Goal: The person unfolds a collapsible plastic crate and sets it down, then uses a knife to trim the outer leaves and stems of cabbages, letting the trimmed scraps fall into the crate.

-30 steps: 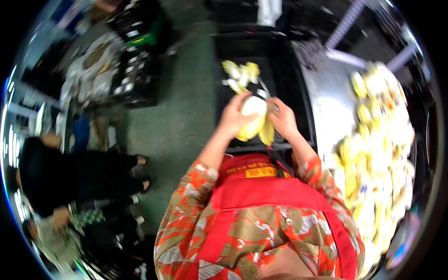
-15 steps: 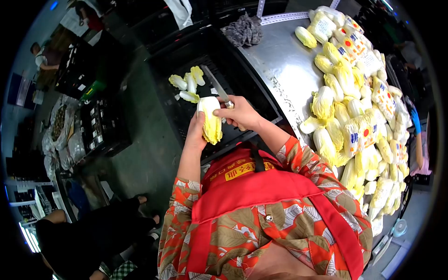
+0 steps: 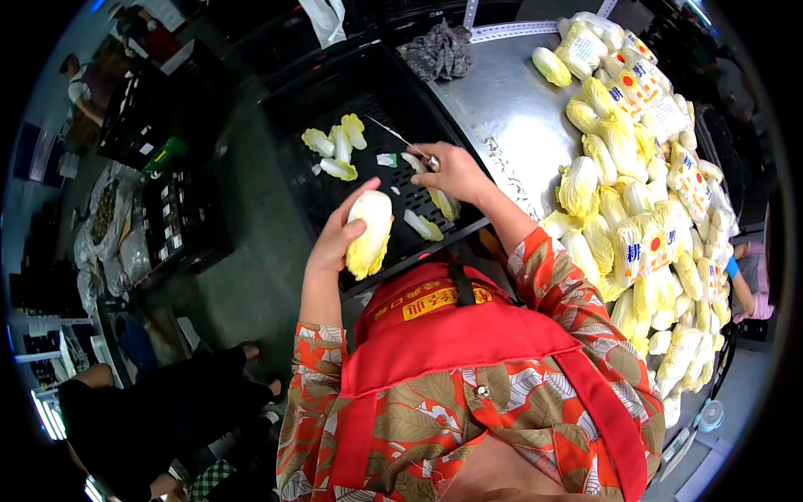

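Note:
My left hand (image 3: 336, 238) is closed around a pale napa cabbage (image 3: 369, 234), its white base up and yellow leaf end toward me. To the right of it, my right hand (image 3: 454, 174) grips a knife (image 3: 388, 131) by the handle, the blade pointing up and left, apart from the cabbage. Below both hands is a black plastic crate (image 3: 429, 94). Several loose cabbage leaves (image 3: 341, 144) lie in it, along with another leaf (image 3: 423, 225) near its front edge. One leaf (image 3: 444, 203) is partly hidden under my right hand.
To the right, a metal table (image 3: 499, 92) bears a heap of napa cabbages (image 3: 619, 142), some in printed wrap. A crumpled dark cloth (image 3: 437, 52) sits at the table's corner. Stacked black crates (image 3: 186, 217) and other people are at the left; a person's arm (image 3: 741, 289) shows at right.
My right hand with the knife has moved right, away from the cabbage. My left hand has shifted slightly left and down with the cabbage. Leaves near the crate's front are now uncovered.

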{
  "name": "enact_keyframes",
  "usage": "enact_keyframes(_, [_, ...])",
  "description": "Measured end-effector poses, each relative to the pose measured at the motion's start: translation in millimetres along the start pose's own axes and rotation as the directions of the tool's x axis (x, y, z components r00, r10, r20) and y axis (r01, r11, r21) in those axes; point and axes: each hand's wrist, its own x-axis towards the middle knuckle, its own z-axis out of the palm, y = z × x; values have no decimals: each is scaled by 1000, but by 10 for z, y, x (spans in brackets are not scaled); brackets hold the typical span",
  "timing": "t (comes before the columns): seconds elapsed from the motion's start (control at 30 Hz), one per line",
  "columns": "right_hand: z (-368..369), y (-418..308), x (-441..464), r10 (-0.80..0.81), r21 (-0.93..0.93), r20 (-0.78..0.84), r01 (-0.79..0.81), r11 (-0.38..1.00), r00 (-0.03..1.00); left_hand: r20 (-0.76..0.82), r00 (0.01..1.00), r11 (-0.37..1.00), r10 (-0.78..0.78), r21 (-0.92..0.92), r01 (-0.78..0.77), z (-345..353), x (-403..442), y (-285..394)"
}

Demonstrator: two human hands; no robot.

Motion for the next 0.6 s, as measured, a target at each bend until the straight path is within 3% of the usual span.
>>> enact_keyframes(0.03, [-33,-38,18,60,-68,19,-58,996,998,-122,992,994,33,104,-20,55,12,11])
enact_keyframes(0.1, [-5,-197,47,-18,19,-39,19,1000,999,-173,983,991,60,131,-37,64,34,15])
enact_keyframes(0.17, [59,-341,24,-38,350,126,-8,937,991,-250,967,985,54,170,-11,78,25,4])
enact_keyframes(0.2, [77,-432,-1,-35,385,250,-66,921,968,-262,959,979,106,199,-54,94,26,-26])
enact_keyframes(0.23, [62,-567,-33,-128,229,196,82,970,972,-253,954,941,162,332,-72,35,43,-94])
enact_keyframes(0.27, [143,-470,-28,-235,188,191,200,962,953,-256,942,895,215,437,-86,21,46,-138])
enact_keyframes(0.3, [220,-425,-44,-217,182,158,187,965,963,-260,938,928,231,349,-132,43,-4,-177])
enact_keyframes(0.33, [245,-443,-37,-86,202,212,43,978,973,-302,922,895,241,436,-91,4,-2,-238])
enact_keyframes(0.37, [248,-444,-25,-84,177,210,46,983,974,-308,917,881,252,465,-86,2,15,-279])
enact_keyframes(0.4, [240,-544,-12,-126,169,210,91,981,969,-312,910,827,273,560,-56,99,-50,-164])
enact_keyframes(0.43, [221,-583,-3,-254,82,212,242,967,944,-293,904,798,310,597,-81,63,-28,-241])
enact_keyframes(0.5, [257,-591,-29,-275,38,210,274,961,938,-308,896,791,320,607,-74,101,-136,-262])
enact_keyframes(0.6, [381,-302,106,-42,187,260,-8,982,965,-314,888,856,336,496,-148,108,-204,-326])
